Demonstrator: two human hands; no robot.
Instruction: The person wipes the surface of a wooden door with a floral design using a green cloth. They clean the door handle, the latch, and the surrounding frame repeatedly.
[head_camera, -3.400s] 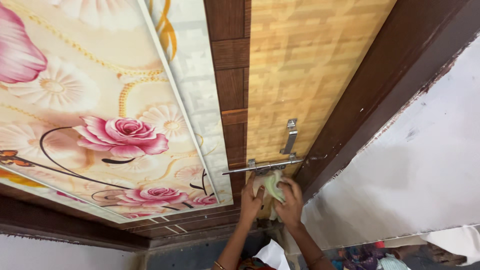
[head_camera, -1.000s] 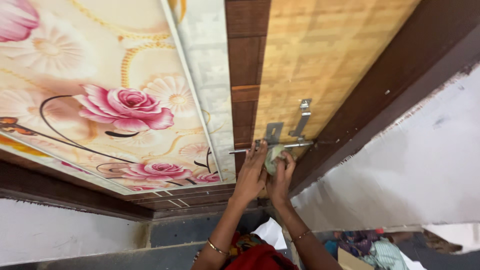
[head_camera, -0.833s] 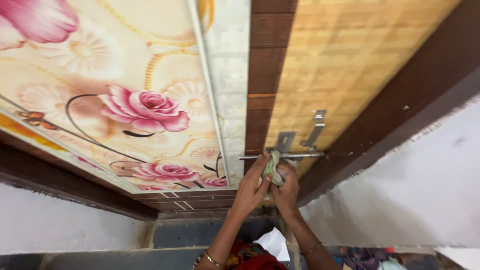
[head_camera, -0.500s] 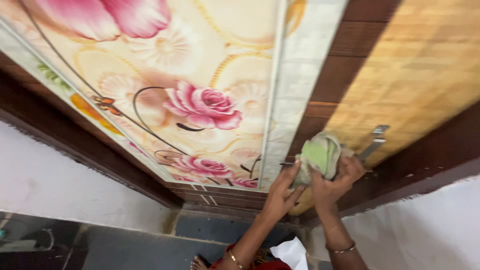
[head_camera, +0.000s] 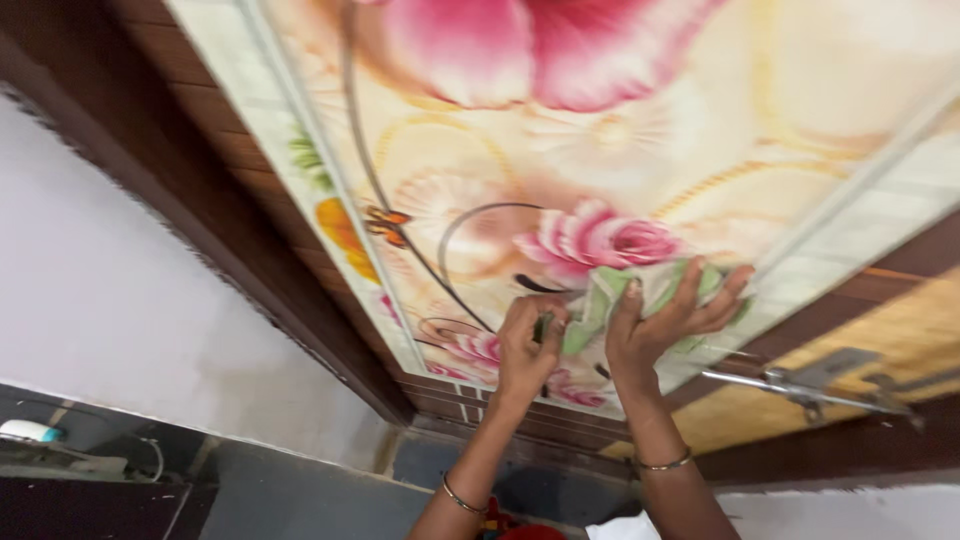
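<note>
Both hands moved the cloth (head_camera: 600, 305) from the metal bolt (head_camera: 800, 382) onto the glossy flowered panel (head_camera: 480, 170).
Right hand (head_camera: 672, 318) presses it flat with spread fingers; left hand (head_camera: 527, 345), at 9 o'clock, pinches its crumpled edge.

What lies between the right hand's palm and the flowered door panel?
In the head view, a pale green cloth lies between the right hand and the flowered panel; the left hand grips its other end.

Green cloth (head_camera: 600, 305) (crumpled) against floral door (head_camera: 480, 180).
</note>
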